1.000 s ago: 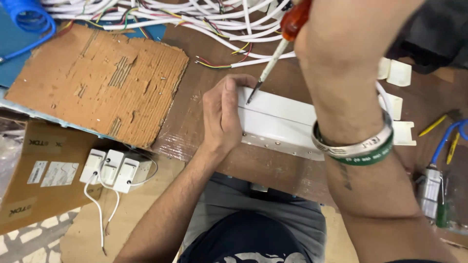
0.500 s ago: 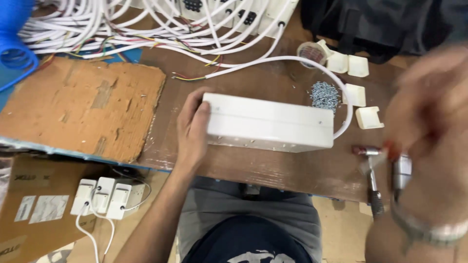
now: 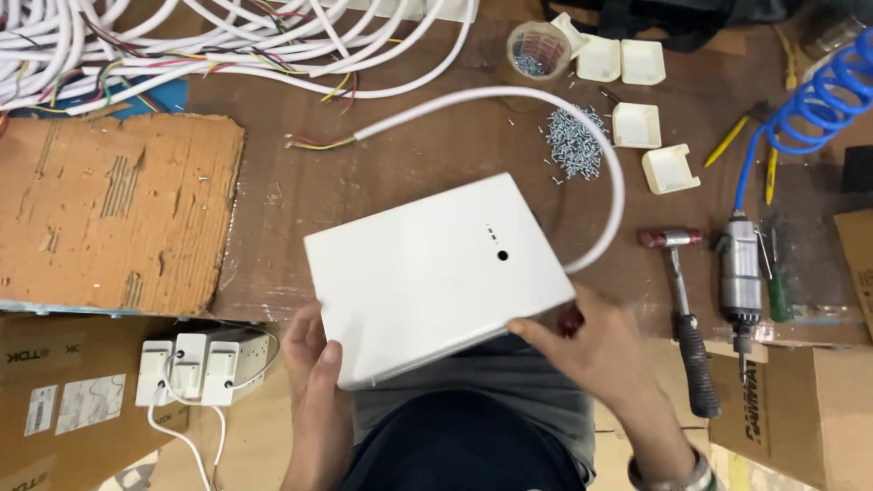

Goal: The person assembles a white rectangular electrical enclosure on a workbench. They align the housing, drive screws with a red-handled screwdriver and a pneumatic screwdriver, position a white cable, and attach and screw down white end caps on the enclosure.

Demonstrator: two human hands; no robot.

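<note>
White box (image 3: 427, 273) held flat with its broad face up, half over the near edge of the tabletop (image 3: 273, 195) and half above the lap, turned a little askew. Left hand (image 3: 316, 377) curled around the near left corner, fingers gripping from below and the side; right hand (image 3: 596, 355) closed on the near right corner, fingers laid on top, with something small and red (image 3: 570, 320) tucked against the palm, too hidden to name. Gripped at two corners probably to keep the wide, thin shape level and steady, with the small dark hole (image 3: 502, 255) and the row of tiny dots beside it facing up. White cable (image 3: 611, 164) leaving the right side of the box, arching away and back to the left, ending in bare coloured wires (image 3: 309, 143) on the tabletop; likely to drag or catch if the box is swung round. Just inside that arch, a loose heap of screws (image 3: 573, 141), easily scattered by the cable. Further back, a round tub (image 3: 538, 50) with more screws and several cream plastic caps (image 3: 637, 123). To the right, near the right hand, a hammer (image 3: 682, 318), an air screwdriver (image 3: 741, 282) on a blue coiled hose (image 3: 818, 100) and a green-handled screwdriver (image 3: 777, 291). To the left, a worn cardboard sheet (image 3: 109, 214); below it three white plug blocks (image 3: 200, 364), close beside the left hand. Along the far edge, a tangle of white cables (image 3: 227, 36)
</note>
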